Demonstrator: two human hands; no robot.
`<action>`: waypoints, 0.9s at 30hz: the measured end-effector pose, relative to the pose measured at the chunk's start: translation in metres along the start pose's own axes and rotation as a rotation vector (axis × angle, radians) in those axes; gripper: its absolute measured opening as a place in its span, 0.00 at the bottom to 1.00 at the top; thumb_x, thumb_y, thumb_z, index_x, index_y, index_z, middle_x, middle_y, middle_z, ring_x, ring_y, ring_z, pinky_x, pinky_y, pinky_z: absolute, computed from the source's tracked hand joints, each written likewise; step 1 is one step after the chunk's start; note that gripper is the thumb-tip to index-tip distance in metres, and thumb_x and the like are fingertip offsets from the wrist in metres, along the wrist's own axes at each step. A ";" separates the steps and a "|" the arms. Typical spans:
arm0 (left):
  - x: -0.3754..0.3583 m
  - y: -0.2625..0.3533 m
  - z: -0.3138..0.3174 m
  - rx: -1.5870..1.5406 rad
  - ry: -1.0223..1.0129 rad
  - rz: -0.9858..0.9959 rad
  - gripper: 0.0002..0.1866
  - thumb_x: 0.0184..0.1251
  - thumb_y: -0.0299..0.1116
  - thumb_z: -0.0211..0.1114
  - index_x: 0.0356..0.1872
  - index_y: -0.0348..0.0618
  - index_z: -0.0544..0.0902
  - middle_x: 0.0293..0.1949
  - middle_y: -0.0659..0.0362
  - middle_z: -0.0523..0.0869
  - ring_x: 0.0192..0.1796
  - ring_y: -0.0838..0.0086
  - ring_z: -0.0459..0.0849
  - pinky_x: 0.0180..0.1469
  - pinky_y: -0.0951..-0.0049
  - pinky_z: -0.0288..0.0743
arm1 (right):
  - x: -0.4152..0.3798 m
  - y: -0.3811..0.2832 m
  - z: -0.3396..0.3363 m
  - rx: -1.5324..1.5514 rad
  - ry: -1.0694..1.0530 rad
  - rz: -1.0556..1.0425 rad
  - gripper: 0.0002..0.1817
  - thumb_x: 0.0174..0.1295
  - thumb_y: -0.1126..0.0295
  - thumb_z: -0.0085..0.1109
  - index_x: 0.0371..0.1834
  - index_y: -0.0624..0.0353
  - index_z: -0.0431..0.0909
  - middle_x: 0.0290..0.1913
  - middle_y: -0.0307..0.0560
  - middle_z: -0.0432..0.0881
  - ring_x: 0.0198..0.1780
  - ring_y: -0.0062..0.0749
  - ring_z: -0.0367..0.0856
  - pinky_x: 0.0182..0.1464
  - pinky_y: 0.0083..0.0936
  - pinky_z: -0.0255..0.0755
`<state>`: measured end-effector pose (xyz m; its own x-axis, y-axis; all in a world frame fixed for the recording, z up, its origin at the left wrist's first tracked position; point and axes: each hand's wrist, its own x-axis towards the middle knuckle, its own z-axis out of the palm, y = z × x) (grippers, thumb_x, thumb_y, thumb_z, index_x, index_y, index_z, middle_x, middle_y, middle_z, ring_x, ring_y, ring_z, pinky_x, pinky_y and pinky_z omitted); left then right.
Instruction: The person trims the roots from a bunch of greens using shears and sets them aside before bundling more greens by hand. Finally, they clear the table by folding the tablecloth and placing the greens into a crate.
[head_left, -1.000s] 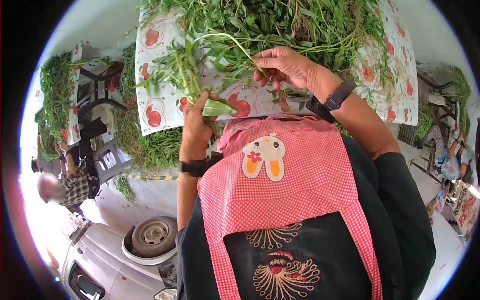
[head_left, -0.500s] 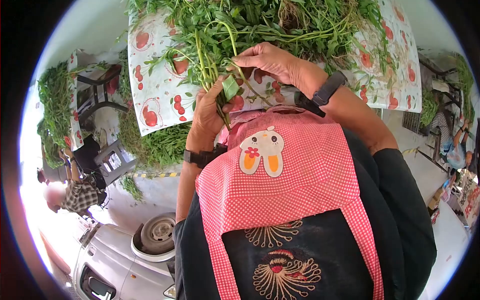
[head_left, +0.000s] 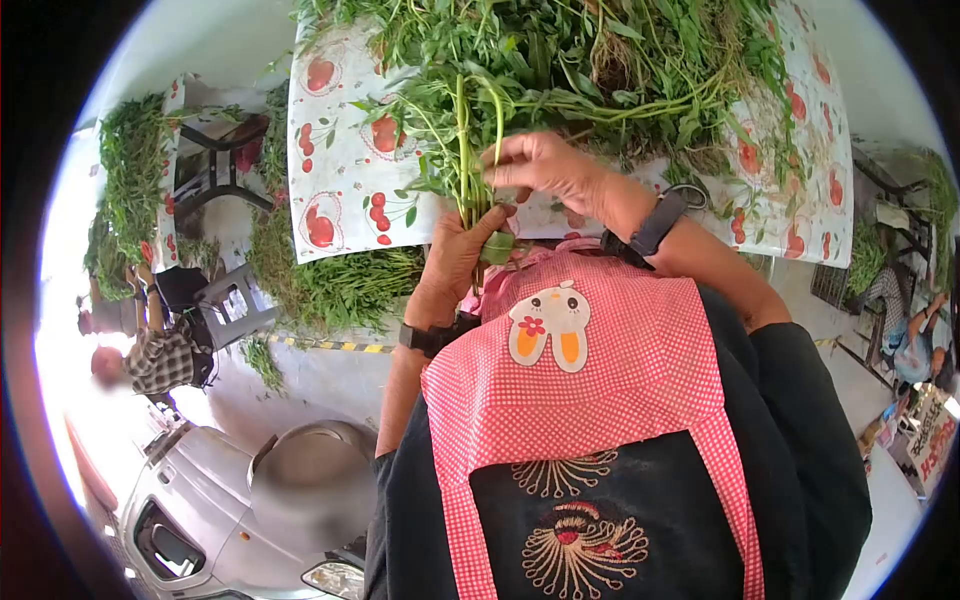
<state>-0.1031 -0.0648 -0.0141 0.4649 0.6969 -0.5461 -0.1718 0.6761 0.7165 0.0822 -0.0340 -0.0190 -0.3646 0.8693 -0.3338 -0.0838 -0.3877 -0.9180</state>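
Note:
My left hand is closed round a small bunch of leafy green stems, which points up and away from me over the table's near edge. One broad leaf sticks out by the thumb. Just to the right, my right hand has its fingers bent on a single stem that arches over beside the bunch; the fingertips partly cover it. Beyond both hands lies a big heap of leafy greens, some with brown roots.
A white tablecloth with red fruit prints covers the table. More greens lie below its left edge, near a grey plastic stool. A person in a checked shirt works at far left, another person at far right. A silver car stands lower left.
My right hand has shifted relative to the bunch, its fingers now closer to the upright stems. The bunch stands straighter above my left hand. The whole view has shifted slightly.

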 end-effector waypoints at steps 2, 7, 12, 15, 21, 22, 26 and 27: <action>-0.003 -0.003 -0.006 0.091 0.016 0.019 0.10 0.67 0.31 0.60 0.45 0.36 0.78 0.31 0.60 0.82 0.27 0.78 0.82 0.26 0.80 0.78 | 0.000 -0.026 -0.004 0.201 0.086 0.075 0.17 0.61 0.60 0.60 0.47 0.60 0.79 0.35 0.41 0.83 0.34 0.19 0.77 0.30 0.14 0.73; -0.017 -0.004 -0.008 0.077 0.025 0.051 0.10 0.66 0.31 0.61 0.44 0.37 0.79 0.29 0.62 0.82 0.25 0.82 0.80 0.26 0.83 0.74 | -0.007 -0.074 -0.010 0.166 -0.025 -0.172 0.14 0.61 0.59 0.60 0.37 0.58 0.83 0.37 0.40 0.83 0.40 0.19 0.77 0.34 0.18 0.73; -0.030 -0.004 -0.008 0.122 0.001 0.078 0.09 0.66 0.32 0.61 0.43 0.39 0.80 0.28 0.64 0.81 0.26 0.84 0.78 0.26 0.84 0.72 | -0.001 -0.078 0.020 -0.149 0.030 -0.759 0.08 0.53 0.65 0.68 0.27 0.58 0.85 0.43 0.49 0.80 0.50 0.32 0.75 0.54 0.26 0.67; -0.033 -0.006 -0.008 0.332 0.140 0.093 0.08 0.65 0.31 0.60 0.38 0.38 0.79 0.27 0.63 0.80 0.26 0.83 0.78 0.26 0.82 0.71 | -0.015 -0.093 0.033 -0.571 0.087 -0.937 0.07 0.48 0.66 0.68 0.27 0.57 0.85 0.50 0.51 0.77 0.56 0.40 0.72 0.58 0.30 0.65; -0.040 -0.023 -0.019 0.089 0.175 0.134 0.13 0.66 0.39 0.60 0.31 0.39 0.78 0.22 0.63 0.78 0.18 0.82 0.73 0.17 0.83 0.66 | 0.011 -0.080 0.046 -0.772 0.187 -1.166 0.15 0.46 0.64 0.66 0.36 0.60 0.84 0.63 0.54 0.68 0.62 0.50 0.66 0.62 0.37 0.63; -0.039 -0.024 -0.021 0.093 0.162 0.133 0.13 0.66 0.39 0.60 0.31 0.39 0.78 0.22 0.63 0.78 0.18 0.82 0.73 0.17 0.83 0.66 | 0.021 -0.074 0.039 -0.604 0.211 -0.971 0.18 0.49 0.64 0.65 0.43 0.61 0.80 0.63 0.57 0.68 0.63 0.50 0.66 0.63 0.38 0.63; -0.035 -0.022 -0.024 0.125 0.342 0.038 0.14 0.66 0.42 0.61 0.27 0.43 0.76 0.20 0.65 0.76 0.17 0.83 0.70 0.15 0.83 0.61 | 0.014 -0.063 -0.011 -0.571 0.218 -0.285 0.28 0.55 0.62 0.63 0.59 0.59 0.70 0.59 0.60 0.72 0.60 0.48 0.72 0.59 0.37 0.70; -0.034 -0.021 -0.024 0.052 0.409 0.083 0.15 0.66 0.42 0.61 0.25 0.44 0.76 0.19 0.65 0.75 0.16 0.83 0.69 0.14 0.82 0.59 | 0.003 -0.049 -0.022 -0.605 0.291 -0.404 0.27 0.56 0.62 0.63 0.58 0.59 0.71 0.56 0.58 0.75 0.56 0.45 0.76 0.55 0.34 0.73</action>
<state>-0.1364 -0.0974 -0.0213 0.0668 0.7933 -0.6051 -0.1457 0.6078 0.7806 0.1053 -0.0057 0.0206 -0.1484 0.9853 0.0846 0.3926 0.1372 -0.9094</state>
